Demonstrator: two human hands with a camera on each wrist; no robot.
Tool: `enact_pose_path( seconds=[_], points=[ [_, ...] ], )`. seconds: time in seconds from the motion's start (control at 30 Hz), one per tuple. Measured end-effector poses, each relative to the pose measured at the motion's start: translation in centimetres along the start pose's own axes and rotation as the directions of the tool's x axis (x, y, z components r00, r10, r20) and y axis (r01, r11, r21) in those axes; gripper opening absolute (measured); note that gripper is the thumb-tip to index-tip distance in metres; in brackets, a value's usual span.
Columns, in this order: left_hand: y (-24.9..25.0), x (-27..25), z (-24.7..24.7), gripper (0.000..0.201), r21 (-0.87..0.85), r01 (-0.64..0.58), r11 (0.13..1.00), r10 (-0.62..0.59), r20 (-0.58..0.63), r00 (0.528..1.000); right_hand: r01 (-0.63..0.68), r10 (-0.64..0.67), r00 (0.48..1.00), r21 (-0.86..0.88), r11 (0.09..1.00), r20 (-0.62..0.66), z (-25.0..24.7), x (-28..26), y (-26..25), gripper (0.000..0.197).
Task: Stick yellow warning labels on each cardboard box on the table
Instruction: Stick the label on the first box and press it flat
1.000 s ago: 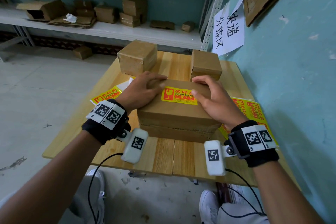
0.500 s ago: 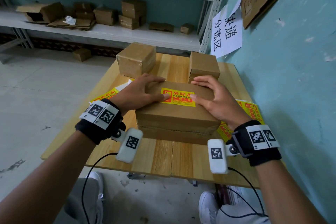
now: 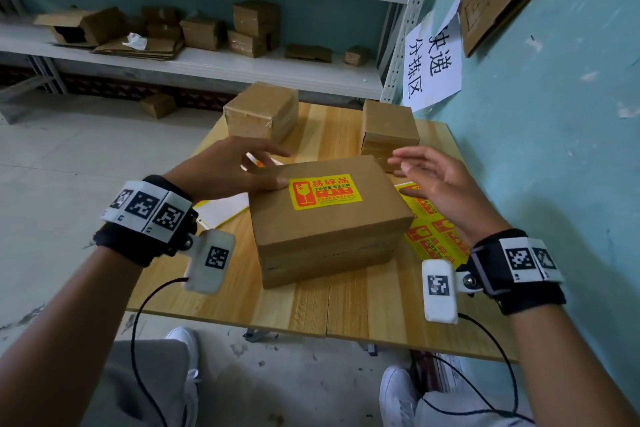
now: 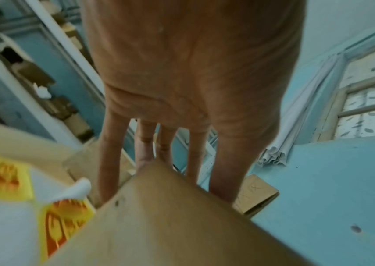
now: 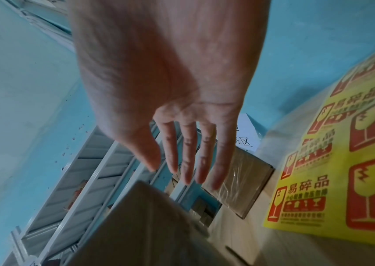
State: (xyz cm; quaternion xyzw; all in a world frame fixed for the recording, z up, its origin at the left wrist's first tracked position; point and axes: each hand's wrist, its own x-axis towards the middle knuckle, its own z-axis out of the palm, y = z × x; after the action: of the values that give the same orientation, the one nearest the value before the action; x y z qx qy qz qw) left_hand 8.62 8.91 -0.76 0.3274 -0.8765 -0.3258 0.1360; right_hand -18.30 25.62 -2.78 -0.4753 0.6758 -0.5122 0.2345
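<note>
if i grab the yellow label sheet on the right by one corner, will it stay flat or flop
Probably flops: the yellow label sheet looks thin and lies flat on the table. One edge sits under the labelled box, so it may drag. Its glossy face could be slippery.

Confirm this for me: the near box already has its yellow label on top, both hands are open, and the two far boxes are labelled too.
Not quite. The near box carries its yellow label, and the left hand and right hand are open, but the head view shows no label on the far left box or far right box.
</note>
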Motion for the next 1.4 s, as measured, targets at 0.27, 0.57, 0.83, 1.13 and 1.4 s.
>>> enact_pose_path(
  seconds=[0.27, 0.57, 0.83, 1.13, 1.4],
  points=[
    [-0.6, -1.4, -1.1, 0.057, -0.036, 0.107, 0.994, -0.103, 0.086, 0.991, -0.037, 0.042, 0.998, -0.112, 0.993, 0.043, 0.5, -0.4, -0.2, 0.024],
    [0.4, -1.8, 0.4, 0.073, -0.059, 0.108, 0.992, -0.104, 0.066, 0.992, -0.111, 0.118, 0.983, -0.055, 0.992, 0.143, 3.3, -0.4, -1.3, 0.048],
    [0.1, -1.4, 1.3, 0.053, -0.111, 0.123, 0.986, -0.128, -0.048, 0.991, -0.125, 0.122, 0.991, 0.061, 0.990, 0.054, 4.5, 0.4, -0.6, 0.056],
    [-0.2, -0.2, 2.2, 0.042, -0.308, 0.169, 0.936, -0.241, -0.213, 0.947, -0.028, 0.022, 0.999, -0.140, 0.990, -0.046, 5.8, 1.6, -0.1, 0.038],
    [0.1, 2.6, 3.2, 0.039, -0.362, 0.198, 0.911, -0.328, -0.347, 0.878, -0.047, 0.041, 0.999, -0.181, 0.982, -0.034, 6.5, 2.7, -0.2, 0.026]
  ],
)
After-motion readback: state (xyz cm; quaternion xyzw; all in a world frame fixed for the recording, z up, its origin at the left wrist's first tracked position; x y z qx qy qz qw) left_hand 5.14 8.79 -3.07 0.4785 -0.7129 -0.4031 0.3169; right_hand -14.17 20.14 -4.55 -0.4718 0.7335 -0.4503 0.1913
